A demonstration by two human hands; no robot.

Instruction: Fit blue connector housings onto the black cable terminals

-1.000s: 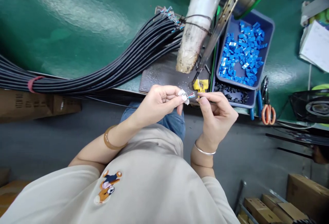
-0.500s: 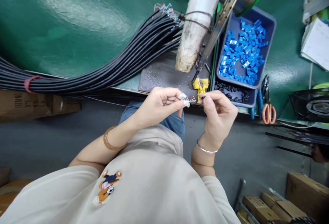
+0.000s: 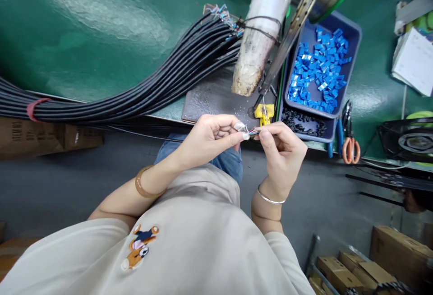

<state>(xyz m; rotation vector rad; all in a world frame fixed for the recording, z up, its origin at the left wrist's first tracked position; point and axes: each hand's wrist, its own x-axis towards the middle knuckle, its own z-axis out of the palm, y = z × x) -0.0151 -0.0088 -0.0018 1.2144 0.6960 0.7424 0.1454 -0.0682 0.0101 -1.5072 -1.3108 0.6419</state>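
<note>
Several coloured wires (image 3: 252,131): gap just closed, allowing two-sided handling.
Left hand (image 3: 216,135): pinched them.
Right hand (image 3: 283,145): met them; couldn't tell its grip.

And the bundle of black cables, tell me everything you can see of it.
The bundle of black cables has smooth, plastic-looking sheaths. It enters from the left, circled by a pinkish-red band, then curves up rightward over the green table and dark board. Its right end is stripped to thin, splayed wires, some blue, some white. The other end is out of view.
</note>
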